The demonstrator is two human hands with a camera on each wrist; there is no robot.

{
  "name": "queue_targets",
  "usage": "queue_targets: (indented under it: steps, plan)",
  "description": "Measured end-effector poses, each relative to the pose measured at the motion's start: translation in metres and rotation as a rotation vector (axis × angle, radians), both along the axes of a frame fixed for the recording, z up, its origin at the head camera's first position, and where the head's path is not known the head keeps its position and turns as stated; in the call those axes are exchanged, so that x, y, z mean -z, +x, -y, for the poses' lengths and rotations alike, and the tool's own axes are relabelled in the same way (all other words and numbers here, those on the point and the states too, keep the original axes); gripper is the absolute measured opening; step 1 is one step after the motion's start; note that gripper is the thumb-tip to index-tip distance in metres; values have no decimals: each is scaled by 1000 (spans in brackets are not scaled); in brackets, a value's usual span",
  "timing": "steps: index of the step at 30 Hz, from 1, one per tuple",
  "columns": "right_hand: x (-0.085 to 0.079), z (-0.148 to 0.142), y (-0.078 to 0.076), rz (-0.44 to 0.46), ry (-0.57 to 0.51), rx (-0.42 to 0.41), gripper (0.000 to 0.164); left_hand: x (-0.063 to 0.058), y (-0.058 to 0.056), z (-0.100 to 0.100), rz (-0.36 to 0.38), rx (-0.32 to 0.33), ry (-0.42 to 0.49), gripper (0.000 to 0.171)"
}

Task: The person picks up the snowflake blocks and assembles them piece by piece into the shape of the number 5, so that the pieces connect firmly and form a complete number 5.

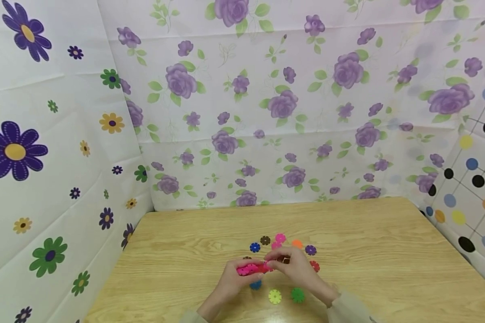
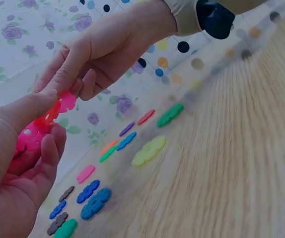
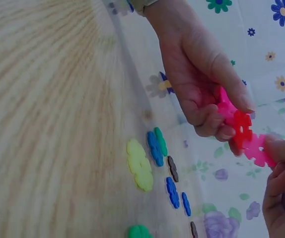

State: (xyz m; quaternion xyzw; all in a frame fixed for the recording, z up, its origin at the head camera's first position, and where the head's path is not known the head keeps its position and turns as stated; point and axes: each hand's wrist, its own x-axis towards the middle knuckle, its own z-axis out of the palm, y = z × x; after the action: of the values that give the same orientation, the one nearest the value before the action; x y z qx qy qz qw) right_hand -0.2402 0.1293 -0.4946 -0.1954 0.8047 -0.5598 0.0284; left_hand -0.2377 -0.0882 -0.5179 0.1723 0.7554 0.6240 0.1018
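Over the table, my left hand [image 1: 231, 279] holds a short joined row of notched plastic snowflake discs between thumb and fingers. Within that row a pink disc [image 2: 29, 138] lies against the left palm, with a red disc [image 3: 242, 126] in the middle. A second pink disc [image 3: 257, 150] forms the end toward my right hand [image 1: 302, 272], whose thumb and fingertips pinch its edge. In the right wrist view this end disc meets the red one at their notches. Fingers cover parts of the row.
Loose snowflake discs lie around the hands on the wooden table [image 1: 178, 251]: yellow [image 1: 275, 296], green [image 1: 297, 295], blue [image 1: 255, 247], brown [image 1: 265, 240], purple [image 1: 310, 250], orange [image 1: 297, 243] and others. Flowered cloth [image 1: 242, 112] hangs behind the table, with more cloth at both sides.
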Motion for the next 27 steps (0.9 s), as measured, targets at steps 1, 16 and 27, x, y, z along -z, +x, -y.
queue_targets:
  steps: [1, 16, 27]
  plan:
    - [0, 1, 1, 5, -15, 20, 21, 0, 1, -1, 3, -3, 15, 35]
    - [-12, 0, 15, -42, -56, 37, 13, -12, 5, -5, 74, -94, 95, 44]
    - [-11, -1, 24, -181, -59, -143, 9, -15, 12, -14, 4, -23, 80, 40]
